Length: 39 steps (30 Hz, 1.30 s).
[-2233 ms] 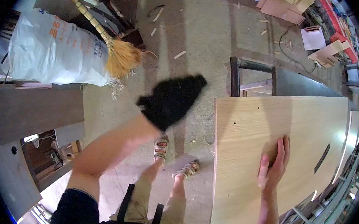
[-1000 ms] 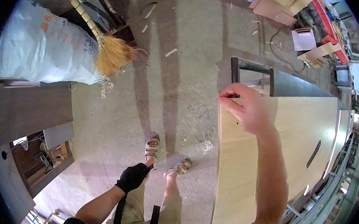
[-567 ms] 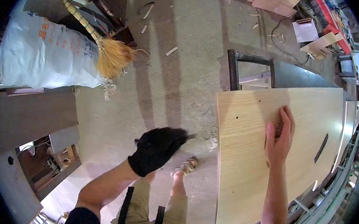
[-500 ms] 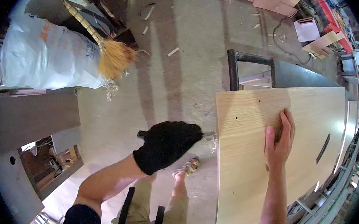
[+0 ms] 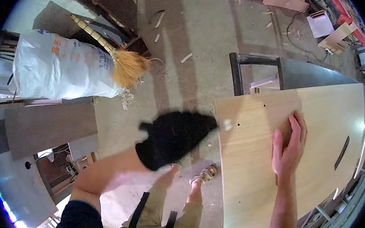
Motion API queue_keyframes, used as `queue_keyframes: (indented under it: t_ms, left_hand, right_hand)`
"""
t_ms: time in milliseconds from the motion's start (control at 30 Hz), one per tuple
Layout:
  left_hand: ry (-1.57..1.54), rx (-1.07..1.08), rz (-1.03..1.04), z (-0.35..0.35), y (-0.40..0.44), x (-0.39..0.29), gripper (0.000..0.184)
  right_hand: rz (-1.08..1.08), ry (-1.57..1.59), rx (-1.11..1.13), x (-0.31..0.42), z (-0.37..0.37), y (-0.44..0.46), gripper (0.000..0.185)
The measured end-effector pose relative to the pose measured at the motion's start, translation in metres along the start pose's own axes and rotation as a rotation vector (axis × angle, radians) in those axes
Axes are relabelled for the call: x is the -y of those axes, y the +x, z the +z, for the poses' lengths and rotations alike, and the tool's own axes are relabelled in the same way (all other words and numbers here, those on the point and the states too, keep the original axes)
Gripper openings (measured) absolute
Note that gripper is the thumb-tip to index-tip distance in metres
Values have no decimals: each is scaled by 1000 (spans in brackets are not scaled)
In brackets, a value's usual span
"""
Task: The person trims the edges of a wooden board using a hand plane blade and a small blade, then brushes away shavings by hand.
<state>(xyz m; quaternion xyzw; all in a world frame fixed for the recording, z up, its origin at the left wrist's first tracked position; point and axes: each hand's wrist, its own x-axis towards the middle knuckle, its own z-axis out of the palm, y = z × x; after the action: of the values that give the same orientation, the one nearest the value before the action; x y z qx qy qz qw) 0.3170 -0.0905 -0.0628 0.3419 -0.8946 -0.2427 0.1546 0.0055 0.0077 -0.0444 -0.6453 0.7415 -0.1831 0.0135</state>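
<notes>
My left hand [image 5: 178,137], in a black glove, is closed and blurred beside the near-left edge of a pale wood-grain board [image 5: 251,162]. A small whitish blur [image 5: 227,125] shows at its fingertips, too smeared to name. My bare right hand [image 5: 289,150] rests on the board, its thumb and fingers curved around a flat brown block [image 5: 292,130] that is mostly hidden under the palm. The board has a few small dark holes and a dark slot [image 5: 341,153] toward its right side.
A dark metal frame [image 5: 237,75] stands behind the board. To the left, a straw broom [image 5: 128,69] leans on a stuffed white sack [image 5: 61,70]. Brown panels [image 5: 48,125] lie below it. Scraps and a cable [image 5: 299,44] lie on the floor.
My left hand has moved right and slightly up to the board's edge, with the whitish blur now visible there. My right hand stays on nearly the same part of the board. The view has shifted.
</notes>
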Motion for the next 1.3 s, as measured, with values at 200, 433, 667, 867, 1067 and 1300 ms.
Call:
queue_keyframes:
  t_ms: [200, 433, 667, 867, 1067, 1300]
  left_hand:
    - [197, -216, -1, 36, 11, 40, 27]
    - [-175, 190, -13, 51, -34, -23, 31]
    - [8, -440, -308, 36, 35, 52, 15]
    - [-221, 272, -134, 51, -27, -31, 25]
    - [305, -365, -71, 36, 36, 62, 26]
    - [-58, -358, -151, 31, -2, 12, 28]
  right_hand:
    - [-6, -28, 13, -1, 0, 0, 51]
    - [-15, -23, 1, -1, 1, -1, 51]
    - [4, -43, 0, -3, 2, -4, 50]
    - [-9, -34, -8, -4, 1, -2, 48]
    - [-22, -15, -28, -2, 3, -4, 49]
    - [-26, -9, -50, -3, 2, -4, 49]
